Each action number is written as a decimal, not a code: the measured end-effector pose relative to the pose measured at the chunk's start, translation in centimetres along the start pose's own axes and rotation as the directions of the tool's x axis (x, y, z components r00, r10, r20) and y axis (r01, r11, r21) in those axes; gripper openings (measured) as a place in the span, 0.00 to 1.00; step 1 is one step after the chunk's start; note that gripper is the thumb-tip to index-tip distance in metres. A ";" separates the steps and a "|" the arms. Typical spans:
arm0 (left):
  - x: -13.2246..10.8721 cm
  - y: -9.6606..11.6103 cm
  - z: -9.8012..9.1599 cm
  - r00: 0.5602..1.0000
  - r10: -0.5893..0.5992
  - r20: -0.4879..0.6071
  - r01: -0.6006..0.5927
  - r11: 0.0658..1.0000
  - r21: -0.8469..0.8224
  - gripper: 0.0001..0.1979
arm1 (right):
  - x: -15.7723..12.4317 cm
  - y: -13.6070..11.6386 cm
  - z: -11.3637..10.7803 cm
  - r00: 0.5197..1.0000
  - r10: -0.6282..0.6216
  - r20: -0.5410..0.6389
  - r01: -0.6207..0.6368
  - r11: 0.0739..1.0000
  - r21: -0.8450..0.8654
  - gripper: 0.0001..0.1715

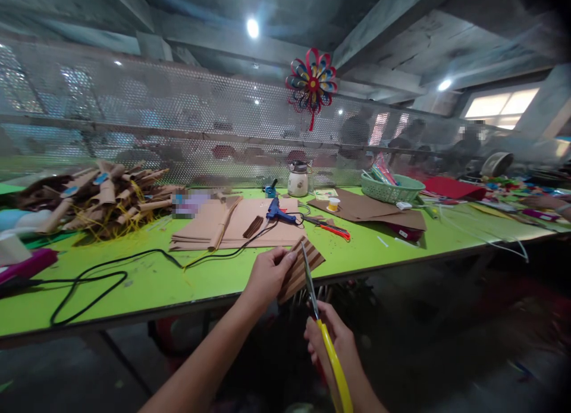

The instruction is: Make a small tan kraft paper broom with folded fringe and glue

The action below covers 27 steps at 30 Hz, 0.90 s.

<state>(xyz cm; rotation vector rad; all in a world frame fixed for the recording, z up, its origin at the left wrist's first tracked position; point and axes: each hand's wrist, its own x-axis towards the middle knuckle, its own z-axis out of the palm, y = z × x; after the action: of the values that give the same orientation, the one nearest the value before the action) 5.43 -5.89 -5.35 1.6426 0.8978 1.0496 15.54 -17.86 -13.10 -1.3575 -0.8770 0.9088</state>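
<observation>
Over the table (147,282) edge, the left hand (267,276) pinches a cardboard piece (300,270) between thumb and fingers. It is brown, ribbed in stripes, tilted, its lower edge cut into strips. The right hand (332,341) is closed round yellow-handled scissors (312,288), blades up against the card's face.

left arm: bare, reaching up and forward from the lower left, elbow out of view
left hand (267,276): raised before the body, fingers curled, thumb on top, pinching closed on something thin
right arm: mostly out of view at the bottom edge, only the wrist showing
right hand (332,341): lower and nearer than the left, fingers wrapped closed around handles, knuckles facing up
hands: near each other, not touching
</observation>
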 end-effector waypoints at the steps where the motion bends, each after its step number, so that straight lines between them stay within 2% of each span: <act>1: -0.2 0.1 0.1 1.000 -0.005 0.008 0.005 1.000 -0.007 0.15 | 0.0 -0.1 0.0 1.000 0.007 0.014 -0.007 1.000 0.012 0.34; 4: -0.7 0.4 0.3 1.000 -0.014 0.013 0.014 1.000 -0.020 0.15 | -0.1 -0.6 0.1 0.999 0.007 0.038 -0.009 0.999 0.048 0.34; 10: -1.1 0.6 0.4 0.999 -0.026 0.020 0.028 0.998 -0.062 0.15 | -0.6 -1.3 0.7 0.995 -0.084 -0.045 0.087 0.994 0.063 0.32; 20: -1.1 0.8 0.4 0.999 -0.047 0.007 0.047 0.996 -0.073 0.16 | -0.4 -0.8 0.6 0.997 -0.045 -0.056 0.050 0.995 0.091 0.32; 27: -1.0 1.0 0.0 0.986 -0.147 0.074 0.159 0.966 -0.205 0.17 | -0.7 -0.7 0.5 0.996 -0.001 -0.087 0.011 0.994 0.110 0.33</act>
<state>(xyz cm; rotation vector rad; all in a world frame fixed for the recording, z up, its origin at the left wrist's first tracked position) 5.13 -7.08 -4.65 1.3981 0.8312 0.9512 14.83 -18.29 -12.35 -1.2885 -0.7535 0.8744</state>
